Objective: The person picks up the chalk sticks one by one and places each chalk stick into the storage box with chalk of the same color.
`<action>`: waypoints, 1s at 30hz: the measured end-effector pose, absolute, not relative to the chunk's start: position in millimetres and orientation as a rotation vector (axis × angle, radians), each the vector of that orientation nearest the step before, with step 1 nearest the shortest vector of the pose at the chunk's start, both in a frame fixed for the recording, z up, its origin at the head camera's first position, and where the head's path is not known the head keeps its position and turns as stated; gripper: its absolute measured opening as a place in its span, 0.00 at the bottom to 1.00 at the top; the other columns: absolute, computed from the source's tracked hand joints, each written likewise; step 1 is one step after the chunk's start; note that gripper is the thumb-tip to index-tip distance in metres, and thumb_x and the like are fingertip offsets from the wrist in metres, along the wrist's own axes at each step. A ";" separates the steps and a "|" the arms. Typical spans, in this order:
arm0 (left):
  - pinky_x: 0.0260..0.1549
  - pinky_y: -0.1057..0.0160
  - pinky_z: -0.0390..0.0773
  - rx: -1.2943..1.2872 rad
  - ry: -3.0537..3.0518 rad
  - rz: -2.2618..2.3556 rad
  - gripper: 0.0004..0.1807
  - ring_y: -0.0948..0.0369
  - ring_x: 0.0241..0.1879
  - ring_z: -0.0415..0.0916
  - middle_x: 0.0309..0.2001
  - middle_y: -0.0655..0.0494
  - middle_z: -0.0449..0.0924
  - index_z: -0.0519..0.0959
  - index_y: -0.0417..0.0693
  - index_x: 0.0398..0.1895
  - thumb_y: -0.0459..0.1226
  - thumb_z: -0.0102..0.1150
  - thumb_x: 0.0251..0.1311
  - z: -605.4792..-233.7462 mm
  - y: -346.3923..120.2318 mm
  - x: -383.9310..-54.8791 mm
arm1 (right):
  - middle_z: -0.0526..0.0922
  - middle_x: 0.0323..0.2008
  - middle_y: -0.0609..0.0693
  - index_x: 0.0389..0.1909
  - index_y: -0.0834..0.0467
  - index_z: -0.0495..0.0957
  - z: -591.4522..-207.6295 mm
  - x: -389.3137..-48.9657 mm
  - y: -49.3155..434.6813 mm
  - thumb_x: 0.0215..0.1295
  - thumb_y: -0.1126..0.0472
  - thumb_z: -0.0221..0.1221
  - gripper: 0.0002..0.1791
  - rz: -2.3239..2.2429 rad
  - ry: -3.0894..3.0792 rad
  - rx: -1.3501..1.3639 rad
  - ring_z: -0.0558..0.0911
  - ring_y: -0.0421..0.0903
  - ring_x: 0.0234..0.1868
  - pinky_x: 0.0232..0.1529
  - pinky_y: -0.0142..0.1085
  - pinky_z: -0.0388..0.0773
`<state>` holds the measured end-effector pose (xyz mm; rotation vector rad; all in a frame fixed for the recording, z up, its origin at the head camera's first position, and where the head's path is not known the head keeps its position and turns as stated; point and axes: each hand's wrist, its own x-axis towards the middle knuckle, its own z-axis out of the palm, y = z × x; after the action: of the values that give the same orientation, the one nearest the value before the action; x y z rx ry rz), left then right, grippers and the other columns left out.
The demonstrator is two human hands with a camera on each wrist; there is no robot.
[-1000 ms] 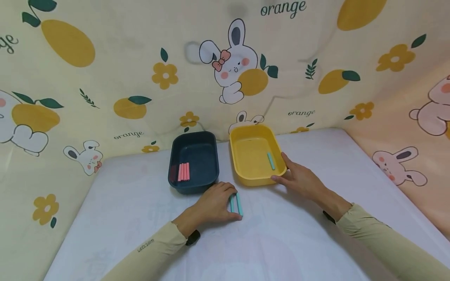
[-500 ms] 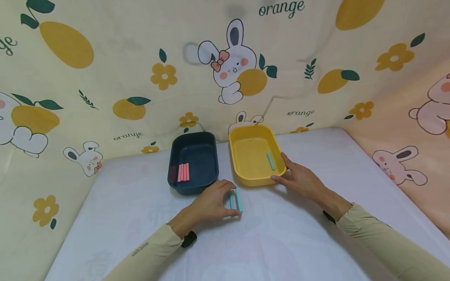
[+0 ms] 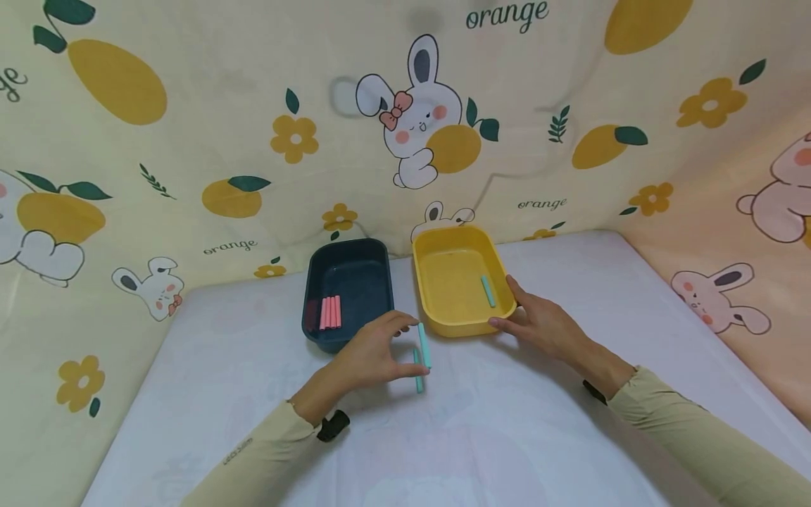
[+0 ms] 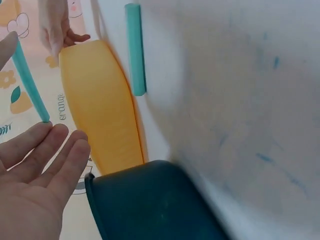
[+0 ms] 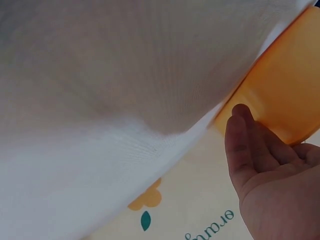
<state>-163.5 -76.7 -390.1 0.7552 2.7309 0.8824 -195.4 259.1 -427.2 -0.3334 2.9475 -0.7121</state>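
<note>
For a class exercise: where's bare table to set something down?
Bare table: left of the dark bin, right of the yellow bin, and between the sleeves. Crowded: before both, where the left hand holds a teal stick near another.

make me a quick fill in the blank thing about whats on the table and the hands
1. A raised teal stick is pinched by the person's ____ hand.
2. The right hand touches the tray coloured ____.
3. The sticks in the dark tray are coloured ____.
4. Counting the pinched one, teal sticks visible in the head view number ____.

Missing words: left; yellow; pink; three.
</note>
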 end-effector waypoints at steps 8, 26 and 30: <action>0.56 0.49 0.80 0.779 2.687 1.033 0.41 0.49 0.58 0.76 0.58 0.48 0.77 0.72 0.52 0.64 0.54 0.76 0.47 -392.5 -84.1 -170.7 | 0.67 0.71 0.64 0.80 0.50 0.39 -428.7 -196.0 259.6 0.61 0.23 0.51 0.58 -0.732 2.957 -0.336 0.64 0.66 0.72 0.69 0.63 0.63; 0.57 0.50 0.80 0.697 2.636 1.164 0.41 0.52 0.55 0.78 0.57 0.52 0.79 0.72 0.49 0.66 0.52 0.76 0.48 -387.1 -81.6 -189.7 | 0.66 0.72 0.64 0.80 0.51 0.39 -427.5 -195.6 259.4 0.60 0.23 0.52 0.58 -0.719 2.960 -0.321 0.65 0.66 0.72 0.69 0.63 0.63; 0.57 0.52 0.80 0.666 2.641 1.156 0.40 0.55 0.55 0.78 0.57 0.54 0.79 0.73 0.51 0.65 0.52 0.76 0.48 -385.5 -79.2 -195.2 | 0.66 0.72 0.63 0.80 0.51 0.39 -428.0 -196.0 259.4 0.60 0.24 0.52 0.58 -0.730 2.955 -0.329 0.64 0.66 0.72 0.69 0.63 0.63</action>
<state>-195.2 -79.2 -385.5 0.6658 2.6410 1.1556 -196.0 259.4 -428.0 -0.3290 2.9546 -0.7300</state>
